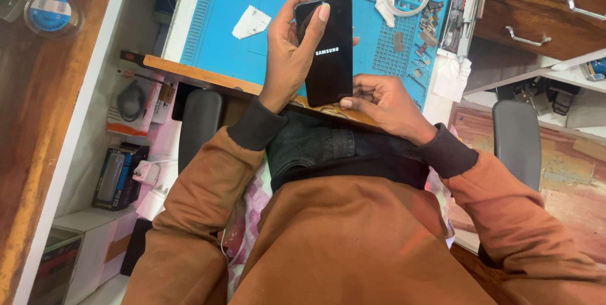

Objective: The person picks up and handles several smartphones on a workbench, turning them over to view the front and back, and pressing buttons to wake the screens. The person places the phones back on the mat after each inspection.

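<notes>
— Head view: how does the black phone [327, 49] lie?
— Upright, long axis near to far, screen facing the camera, above the tabletop's [196, 73] near edge.
— The hands?
— Left hand [287, 52] grips its left side; right hand [382, 100] pinches the bottom end.

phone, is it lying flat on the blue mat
No, the phone is held up above the blue mat, gripped by the left hand with the right hand at its lower end.
</notes>
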